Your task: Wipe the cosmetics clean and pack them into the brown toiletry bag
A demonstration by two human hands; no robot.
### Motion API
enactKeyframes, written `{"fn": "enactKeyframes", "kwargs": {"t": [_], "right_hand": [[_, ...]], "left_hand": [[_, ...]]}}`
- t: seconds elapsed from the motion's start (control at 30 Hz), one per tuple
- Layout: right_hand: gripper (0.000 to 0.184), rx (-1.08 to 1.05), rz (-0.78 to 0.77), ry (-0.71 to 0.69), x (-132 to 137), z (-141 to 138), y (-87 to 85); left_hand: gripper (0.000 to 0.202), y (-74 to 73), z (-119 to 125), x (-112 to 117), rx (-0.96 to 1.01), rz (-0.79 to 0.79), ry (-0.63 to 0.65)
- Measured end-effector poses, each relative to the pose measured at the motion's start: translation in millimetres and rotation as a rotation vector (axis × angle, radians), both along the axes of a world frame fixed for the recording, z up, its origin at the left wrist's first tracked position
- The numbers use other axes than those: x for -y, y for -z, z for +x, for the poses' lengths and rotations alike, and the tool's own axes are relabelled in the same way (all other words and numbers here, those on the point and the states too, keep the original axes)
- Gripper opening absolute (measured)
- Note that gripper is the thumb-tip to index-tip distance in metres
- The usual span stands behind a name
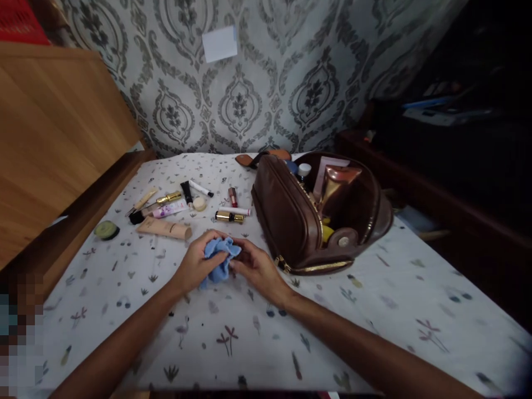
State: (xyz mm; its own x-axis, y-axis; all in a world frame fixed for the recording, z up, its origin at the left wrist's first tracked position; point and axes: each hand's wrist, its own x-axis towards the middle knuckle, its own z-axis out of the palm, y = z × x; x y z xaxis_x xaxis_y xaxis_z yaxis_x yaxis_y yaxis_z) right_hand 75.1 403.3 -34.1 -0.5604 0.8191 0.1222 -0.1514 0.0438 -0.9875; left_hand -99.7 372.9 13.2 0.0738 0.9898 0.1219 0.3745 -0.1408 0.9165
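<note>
While I'm watching through the head cam: near the left edge of the surface (374,310) there's a green compact (107,229), then a beige tube (164,228) and a gold lipstick (229,216) lying among other makeup bits toward the far edge. Mid-surface, the left hand (195,266) has its fingers curled tight around a blue cloth (220,257), all bunched up. Just beside it the right hand (257,269) has its fingers drawn narrow, tips on the cloth, can't tell if they actually pinch it. Further right, an unzipped brown bag (291,221) stands with tubes and bottles inside
</note>
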Motion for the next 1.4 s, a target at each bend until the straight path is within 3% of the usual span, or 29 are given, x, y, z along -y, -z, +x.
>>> {"fn": "enactKeyframes", "kwargs": {"t": [0.13,0.3,0.47,0.7,0.9,1.23,1.4], "right_hand": [[0.043,-0.024,-0.074,0.010,2,-2,0.6],[0.048,0.041,-0.016,0.031,4,-1,0.0],[0.048,0.018,-0.024,0.012,2,0,0.0],[0.050,-0.108,-0.135,0.036,-1,0,2.0],[0.060,-0.158,-0.148,0.072,0,1,-0.4],[0.053,-0.078,-0.104,-0.059,5,9,-10.2],[0.059,0.006,-0.015,-0.143,8,10,-10.7]], "left_hand": [[0.015,5.7,3,4,0.044,0.005,-0.079],[0.028,14.6,0,0,0.165,-0.032,-0.254],[0.017,20.7,-6,-4,0.193,-0.047,-0.284],[0.022,17.0,-10,-3,0.098,-0.071,0.016],[0.040,15.4,-10,1,0.110,-0.032,0.169],[0.031,16.9,-11,0,-0.018,0.082,0.204],[0.026,15.0,-10,0,0.042,0.075,0.154]]}}
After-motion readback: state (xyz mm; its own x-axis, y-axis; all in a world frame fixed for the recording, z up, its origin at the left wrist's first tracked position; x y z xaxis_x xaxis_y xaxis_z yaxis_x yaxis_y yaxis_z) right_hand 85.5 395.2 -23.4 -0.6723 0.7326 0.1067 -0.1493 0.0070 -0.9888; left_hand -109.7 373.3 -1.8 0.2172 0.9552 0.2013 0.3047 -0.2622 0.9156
